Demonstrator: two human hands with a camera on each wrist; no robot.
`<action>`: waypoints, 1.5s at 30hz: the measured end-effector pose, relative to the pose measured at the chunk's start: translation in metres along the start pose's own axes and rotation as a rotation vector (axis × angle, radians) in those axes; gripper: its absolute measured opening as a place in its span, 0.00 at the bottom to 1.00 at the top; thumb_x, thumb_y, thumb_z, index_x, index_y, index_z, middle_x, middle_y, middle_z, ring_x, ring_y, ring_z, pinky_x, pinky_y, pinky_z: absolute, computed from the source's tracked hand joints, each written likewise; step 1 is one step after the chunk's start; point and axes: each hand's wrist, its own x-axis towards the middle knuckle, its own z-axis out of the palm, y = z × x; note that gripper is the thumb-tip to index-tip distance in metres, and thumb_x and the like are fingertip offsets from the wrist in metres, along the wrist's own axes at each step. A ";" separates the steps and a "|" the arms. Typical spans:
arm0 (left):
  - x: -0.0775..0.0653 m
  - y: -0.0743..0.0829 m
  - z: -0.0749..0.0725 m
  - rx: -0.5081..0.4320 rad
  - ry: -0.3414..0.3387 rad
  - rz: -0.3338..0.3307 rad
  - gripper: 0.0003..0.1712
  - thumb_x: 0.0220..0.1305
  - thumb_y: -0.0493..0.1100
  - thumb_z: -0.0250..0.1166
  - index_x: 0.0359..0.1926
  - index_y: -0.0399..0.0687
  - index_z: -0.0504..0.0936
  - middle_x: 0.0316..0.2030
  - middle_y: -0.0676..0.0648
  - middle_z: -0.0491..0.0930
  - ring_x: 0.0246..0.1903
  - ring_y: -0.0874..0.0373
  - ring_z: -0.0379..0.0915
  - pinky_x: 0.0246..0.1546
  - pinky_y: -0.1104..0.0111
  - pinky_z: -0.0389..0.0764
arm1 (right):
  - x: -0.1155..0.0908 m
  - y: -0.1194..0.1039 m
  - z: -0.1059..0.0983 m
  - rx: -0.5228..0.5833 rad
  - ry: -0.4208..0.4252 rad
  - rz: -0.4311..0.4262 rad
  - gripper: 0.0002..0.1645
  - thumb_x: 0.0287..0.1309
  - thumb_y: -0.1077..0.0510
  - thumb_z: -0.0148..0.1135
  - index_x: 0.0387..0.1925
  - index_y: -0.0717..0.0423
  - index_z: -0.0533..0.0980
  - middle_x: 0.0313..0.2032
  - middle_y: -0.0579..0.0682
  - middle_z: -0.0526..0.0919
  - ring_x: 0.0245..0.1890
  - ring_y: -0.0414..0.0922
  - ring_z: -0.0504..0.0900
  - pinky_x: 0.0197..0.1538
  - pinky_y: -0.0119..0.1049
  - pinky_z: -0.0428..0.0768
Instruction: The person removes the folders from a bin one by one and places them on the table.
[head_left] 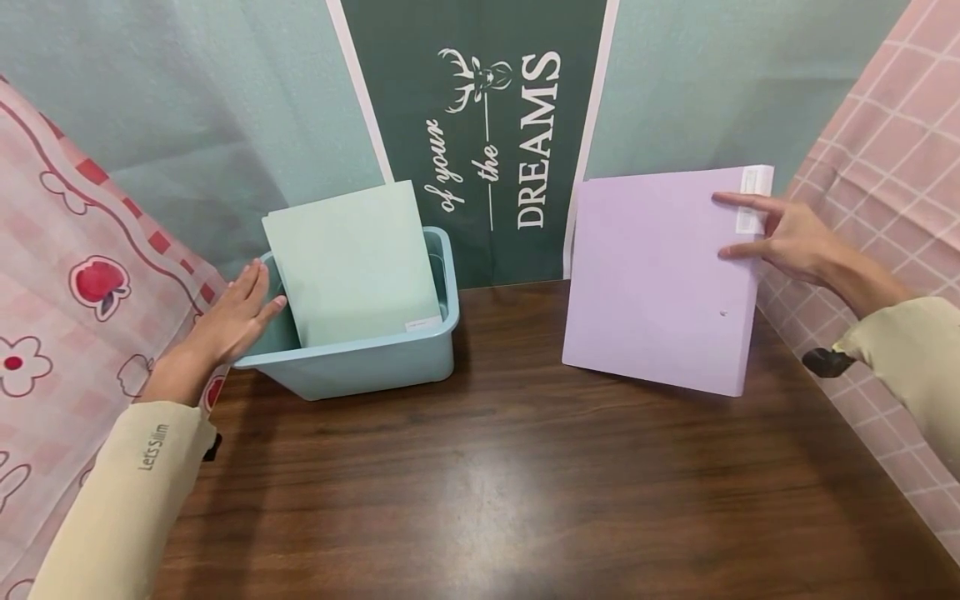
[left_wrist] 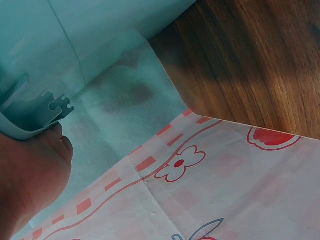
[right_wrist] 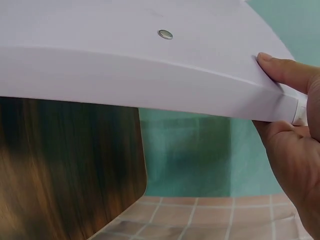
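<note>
My right hand (head_left: 802, 237) grips a lilac file folder (head_left: 652, 283) by its right edge near the top, beside a white label (head_left: 750, 200). The folder stands tilted at the back right of the table. In the right wrist view, my thumb lies on the cover, the other fingers go round the spine, and a silver snap button (right_wrist: 165, 34) shows. My left hand (head_left: 232, 317) rests on the left rim of a light blue plastic bin (head_left: 375, 362), its fingers fairly straight in the head view. A pale green folder (head_left: 352, 267) leans inside the bin, rising above the rim.
The brown wooden table (head_left: 480, 483) extends between the bin and the lilac folder and in front of them. A green cloth (head_left: 495, 250) with white lettering hangs behind. Pink patterned cloths border the left (head_left: 45, 275) and right (head_left: 907, 208) sides.
</note>
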 end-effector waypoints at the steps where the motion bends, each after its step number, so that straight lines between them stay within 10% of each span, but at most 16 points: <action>1: 0.000 0.000 0.000 0.001 -0.003 -0.001 0.48 0.86 0.63 0.34 0.82 0.33 0.25 0.82 0.31 0.21 0.82 0.33 0.18 0.80 0.42 0.27 | 0.000 0.002 0.000 -0.018 -0.003 0.009 0.54 0.54 0.64 0.82 0.79 0.36 0.69 0.36 0.25 0.86 0.35 0.27 0.82 0.33 0.24 0.82; 12: 0.002 -0.005 -0.002 -0.002 -0.011 0.006 0.48 0.86 0.63 0.33 0.81 0.33 0.24 0.82 0.32 0.18 0.82 0.34 0.16 0.80 0.42 0.25 | 0.003 0.019 -0.001 -0.220 -0.095 0.039 0.56 0.57 0.58 0.81 0.82 0.40 0.63 0.37 0.51 0.78 0.29 0.37 0.76 0.28 0.32 0.75; 27: 0.002 -0.001 -0.004 -0.009 -0.023 -0.017 0.48 0.86 0.63 0.34 0.81 0.34 0.23 0.82 0.34 0.17 0.82 0.34 0.17 0.80 0.45 0.22 | 0.012 0.044 -0.006 -0.433 -0.145 -0.077 0.51 0.50 0.58 0.85 0.75 0.54 0.72 0.18 0.47 0.61 0.17 0.39 0.59 0.18 0.35 0.64; 45: 0.001 0.000 -0.002 -0.023 0.007 -0.003 0.48 0.86 0.63 0.34 0.82 0.33 0.25 0.82 0.31 0.21 0.82 0.33 0.19 0.80 0.45 0.23 | 0.015 0.079 -0.001 -0.446 -0.183 -0.048 0.50 0.52 0.61 0.84 0.74 0.63 0.70 0.48 0.80 0.78 0.41 0.59 0.72 0.37 0.37 0.69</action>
